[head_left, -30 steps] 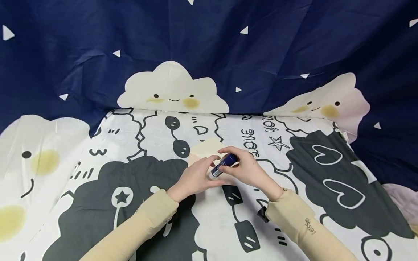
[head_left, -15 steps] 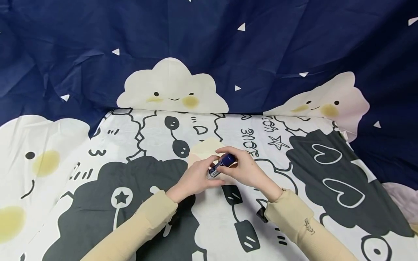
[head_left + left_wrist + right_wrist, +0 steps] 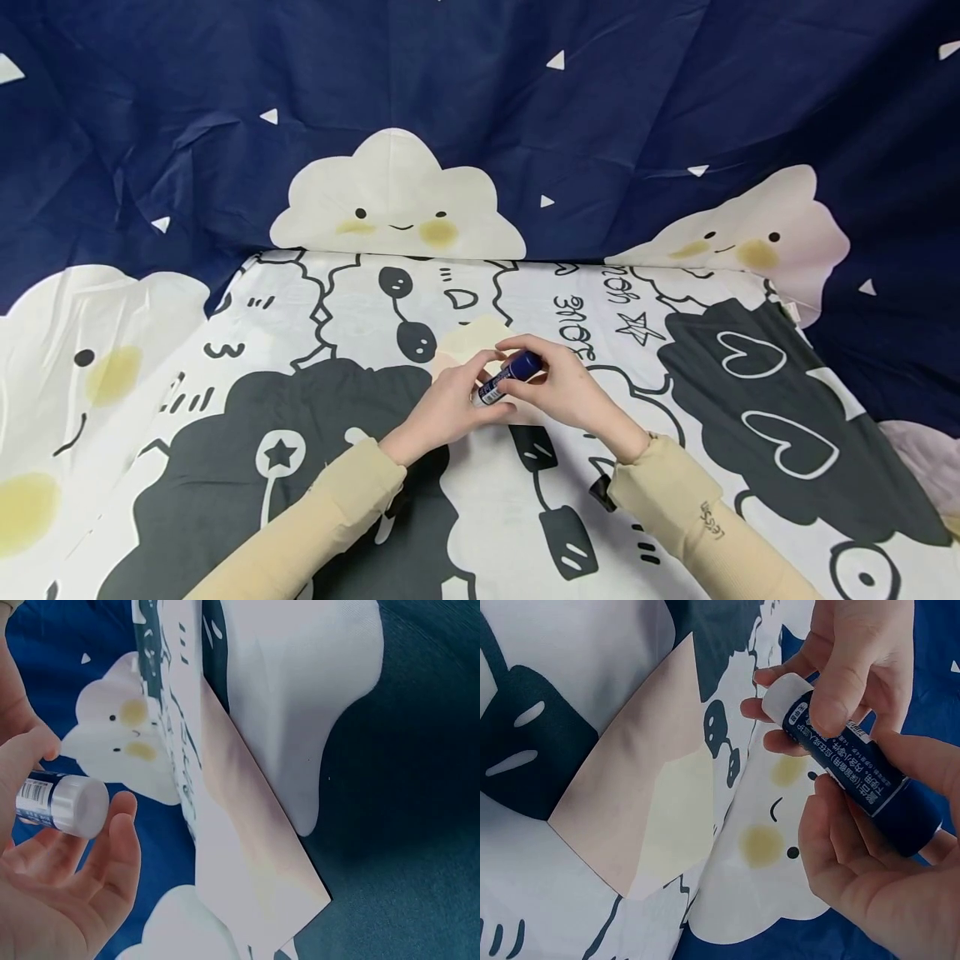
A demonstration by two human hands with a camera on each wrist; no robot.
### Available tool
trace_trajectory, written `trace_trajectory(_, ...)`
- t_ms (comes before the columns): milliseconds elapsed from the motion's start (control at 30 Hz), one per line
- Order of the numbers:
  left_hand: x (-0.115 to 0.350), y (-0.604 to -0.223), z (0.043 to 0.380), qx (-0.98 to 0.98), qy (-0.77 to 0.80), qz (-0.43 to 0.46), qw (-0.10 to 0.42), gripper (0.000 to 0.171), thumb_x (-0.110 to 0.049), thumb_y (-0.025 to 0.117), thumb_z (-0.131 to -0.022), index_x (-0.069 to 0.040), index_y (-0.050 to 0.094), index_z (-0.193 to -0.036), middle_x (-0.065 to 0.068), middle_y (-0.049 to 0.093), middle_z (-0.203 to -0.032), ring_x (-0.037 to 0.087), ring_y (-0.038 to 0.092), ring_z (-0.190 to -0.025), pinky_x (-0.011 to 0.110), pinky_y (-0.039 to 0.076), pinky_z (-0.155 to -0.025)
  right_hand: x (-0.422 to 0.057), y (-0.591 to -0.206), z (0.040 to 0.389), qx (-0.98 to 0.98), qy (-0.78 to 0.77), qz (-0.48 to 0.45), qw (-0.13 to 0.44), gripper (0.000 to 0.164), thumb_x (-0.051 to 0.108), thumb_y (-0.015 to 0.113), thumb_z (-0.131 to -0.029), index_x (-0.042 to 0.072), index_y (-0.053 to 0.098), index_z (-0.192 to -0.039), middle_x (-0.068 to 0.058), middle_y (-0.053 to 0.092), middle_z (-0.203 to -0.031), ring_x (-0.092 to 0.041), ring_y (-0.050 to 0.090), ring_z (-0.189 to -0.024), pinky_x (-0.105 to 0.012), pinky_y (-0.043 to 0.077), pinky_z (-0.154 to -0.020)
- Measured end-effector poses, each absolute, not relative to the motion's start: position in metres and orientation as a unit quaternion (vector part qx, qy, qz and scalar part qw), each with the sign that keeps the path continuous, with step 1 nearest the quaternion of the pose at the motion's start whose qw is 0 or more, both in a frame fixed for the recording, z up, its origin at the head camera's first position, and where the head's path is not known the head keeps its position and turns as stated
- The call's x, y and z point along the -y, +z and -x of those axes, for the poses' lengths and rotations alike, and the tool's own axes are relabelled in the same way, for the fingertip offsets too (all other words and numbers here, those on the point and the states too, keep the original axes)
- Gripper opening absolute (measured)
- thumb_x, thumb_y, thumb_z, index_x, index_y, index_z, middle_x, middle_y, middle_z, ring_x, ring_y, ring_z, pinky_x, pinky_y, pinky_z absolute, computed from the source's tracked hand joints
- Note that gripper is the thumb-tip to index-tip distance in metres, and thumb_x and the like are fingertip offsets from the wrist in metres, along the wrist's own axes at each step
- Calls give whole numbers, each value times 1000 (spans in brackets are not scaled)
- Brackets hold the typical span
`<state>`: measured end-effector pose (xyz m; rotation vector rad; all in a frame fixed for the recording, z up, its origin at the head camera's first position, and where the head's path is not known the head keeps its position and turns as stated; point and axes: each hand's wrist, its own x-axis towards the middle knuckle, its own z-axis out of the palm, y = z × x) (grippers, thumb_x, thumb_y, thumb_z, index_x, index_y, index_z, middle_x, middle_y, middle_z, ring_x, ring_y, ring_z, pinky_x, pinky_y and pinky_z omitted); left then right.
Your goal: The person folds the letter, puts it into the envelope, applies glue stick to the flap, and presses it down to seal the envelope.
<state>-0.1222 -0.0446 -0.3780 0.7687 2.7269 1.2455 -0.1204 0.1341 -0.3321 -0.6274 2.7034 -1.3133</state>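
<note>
Creased navy fabric (image 3: 480, 75), angular paper (image 3: 641, 765), smooth cylinder (image 3: 847, 757) in hands (image 3: 447, 406) (image 3: 567, 389)

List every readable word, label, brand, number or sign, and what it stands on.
"警告": blue label of the tube; its finer print is too small to read surely.
Barcode: same tube; any digits too small to read.
Right sleeve: dark lettering, too unclear to quote.
Printed sheet: turned lettering, seemingly "Love"; the word beside it is unclear.
</note>
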Motion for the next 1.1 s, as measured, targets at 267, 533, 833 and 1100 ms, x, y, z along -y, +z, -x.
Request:
trace_trajectory(267,46,-378,123,-877,411,-250,10,53,-29,72,-84,-11,50,-128,4,70,-93,14,63,-78,19,47,-63,-135,-333,122,-879,-429,207,32,44,9,73,-81,5,59,-123,-12,67,-104,-14,64,-83,-21,53,-70)
trace_trajectory(533,47,-376,122,-875,421,-238,-2,51,-30,72,-83,-11,52,-126,5,72,-91,15,59,-72,17,43,-59,-137,-333,124,-871,-445,205,45,44,11,73,-82,7,59,-124,-13,66,-104,-13,63,-80,-22,53,-69)
trace_trajectory(833,48,-376,122,-871,430,-234,-24,50,-30,73,-82,-15,54,-126,4,71,-87,23,61,-77,21,44,-66,-139,-331,124,-867,-455,198,50,45,14,73,-83,8,58,-125,-13,67,-106,-15,64,-83,-28,54,-73)
trace_trajectory(1100,50,-376,122,-862,443,-239,-63,43,-28,74,-82,-16,58,-120,5,71,-87,12,52,-68,18,41,-59,-145,-329,125,-856,-477,186,65,44,13,71,-84,9,57,-126,-14,63,-111,-18,65,-91,-25,55,-78)
